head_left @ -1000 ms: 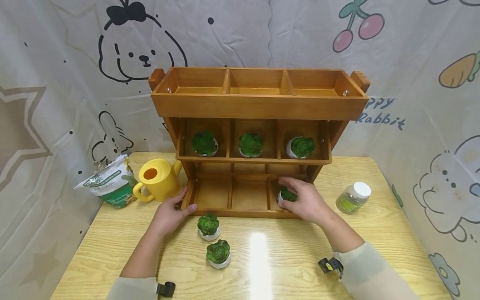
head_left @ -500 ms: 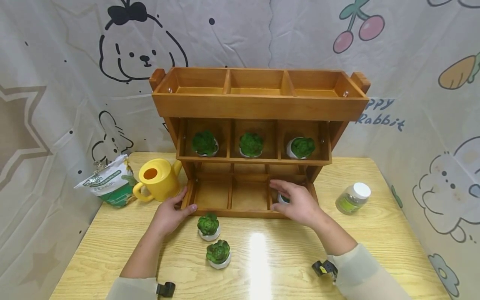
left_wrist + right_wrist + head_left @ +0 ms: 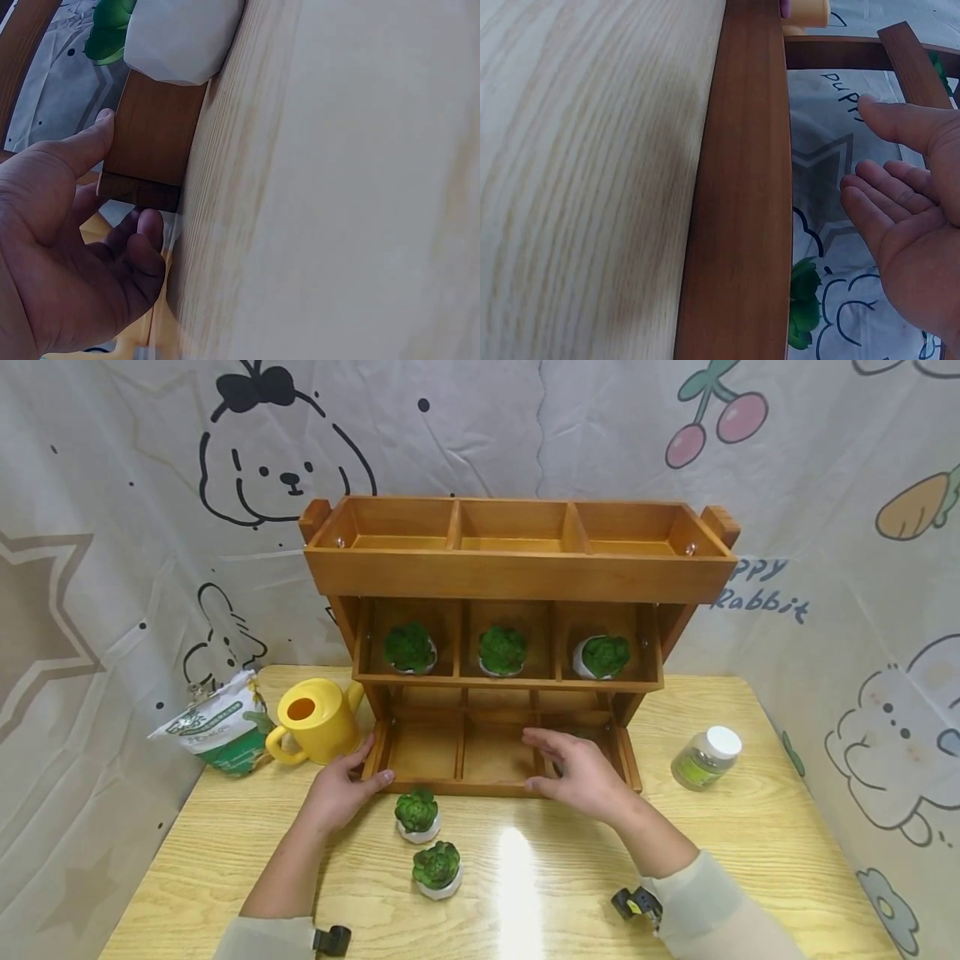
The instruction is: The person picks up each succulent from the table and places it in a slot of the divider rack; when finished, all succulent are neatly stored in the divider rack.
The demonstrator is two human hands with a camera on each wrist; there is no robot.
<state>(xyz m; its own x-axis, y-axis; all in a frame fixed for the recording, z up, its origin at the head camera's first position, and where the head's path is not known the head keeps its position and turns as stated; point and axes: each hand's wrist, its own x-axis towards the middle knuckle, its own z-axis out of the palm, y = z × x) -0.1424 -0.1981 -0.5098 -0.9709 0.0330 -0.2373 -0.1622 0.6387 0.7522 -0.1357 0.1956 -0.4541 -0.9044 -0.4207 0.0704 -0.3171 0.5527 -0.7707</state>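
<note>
A three-tier wooden planter shelf stands at the back of the table. My left hand grips the left front corner of its bottom tray, the thumb on the front board and the fingers curled against the side, as the left wrist view shows. Over the bottom tray, near the divider right of its middle compartment, my right hand hovers with fingers spread and nothing held. Green leaves of a small potted plant show in the right wrist view; the right hand mostly hides that plant, in the tray's right compartment, in the head view.
Two potted plants, a nearer one and a farther one, stand before the shelf. Three more sit in the middle tier, one being the centre plant. A yellow watering can and a bag are left, a jar right.
My right hand has let go of the plant in the bottom right compartment and moved left, its fingers opening. The left hand stays on the tray corner.
</note>
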